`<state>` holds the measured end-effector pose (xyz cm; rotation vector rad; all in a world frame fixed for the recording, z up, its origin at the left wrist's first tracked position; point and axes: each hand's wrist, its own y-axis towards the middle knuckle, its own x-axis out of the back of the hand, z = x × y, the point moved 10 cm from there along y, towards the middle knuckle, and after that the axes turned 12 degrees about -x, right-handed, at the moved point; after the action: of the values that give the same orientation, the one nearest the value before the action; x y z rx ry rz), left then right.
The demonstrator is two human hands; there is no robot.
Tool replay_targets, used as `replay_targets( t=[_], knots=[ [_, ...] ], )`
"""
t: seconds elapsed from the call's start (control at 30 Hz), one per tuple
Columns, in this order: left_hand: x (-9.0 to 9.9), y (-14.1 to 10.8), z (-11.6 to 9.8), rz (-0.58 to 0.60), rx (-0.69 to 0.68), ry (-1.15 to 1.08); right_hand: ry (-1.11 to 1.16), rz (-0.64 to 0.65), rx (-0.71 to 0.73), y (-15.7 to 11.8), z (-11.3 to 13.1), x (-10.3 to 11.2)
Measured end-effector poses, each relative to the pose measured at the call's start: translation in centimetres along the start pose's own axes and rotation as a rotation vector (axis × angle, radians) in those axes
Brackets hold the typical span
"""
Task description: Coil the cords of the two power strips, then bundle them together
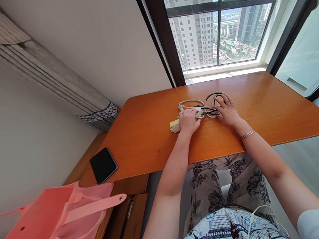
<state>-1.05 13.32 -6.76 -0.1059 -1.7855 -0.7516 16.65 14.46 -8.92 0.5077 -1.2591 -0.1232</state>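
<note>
A white and yellow power strip point(174, 126) lies on the brown table, partly covered by my left hand point(188, 121). The fingers of that hand are wrapped over the strip. To its right is a tangle of white and black cables point(209, 105), partly looped, with a plug point(180, 106) at the left end of one cable. My right hand point(226, 109) rests on the right side of the coils, fingers spread and touching the cables. A thin bracelet circles my right wrist.
A black phone or tablet point(103, 165) lies at the table's point(144, 142) left corner. Beside it, lower left, stands an open pink bag point(57, 217). Behind the table is a window point(217, 7); a tied curtain point(72, 85) hangs at the left.
</note>
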Motion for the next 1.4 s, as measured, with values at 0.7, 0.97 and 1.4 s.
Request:
replay_targets(
  t=[0.7,0.97,1.4],
  knots=[
    [0.3,-0.1,0.8,-0.051,0.051,-0.014,0.362,-0.176,-0.390,0.1,-4.0,2.2],
    [0.6,-0.2,0.0,-0.062,0.045,-0.043,0.495,-0.293,-0.542,0.1,-7.3,2.2],
    [-0.1,0.2,-1.4,-0.046,-0.081,-0.062,0.490,-0.079,-0.643,1.6,-9.5,-3.1]
  ],
)
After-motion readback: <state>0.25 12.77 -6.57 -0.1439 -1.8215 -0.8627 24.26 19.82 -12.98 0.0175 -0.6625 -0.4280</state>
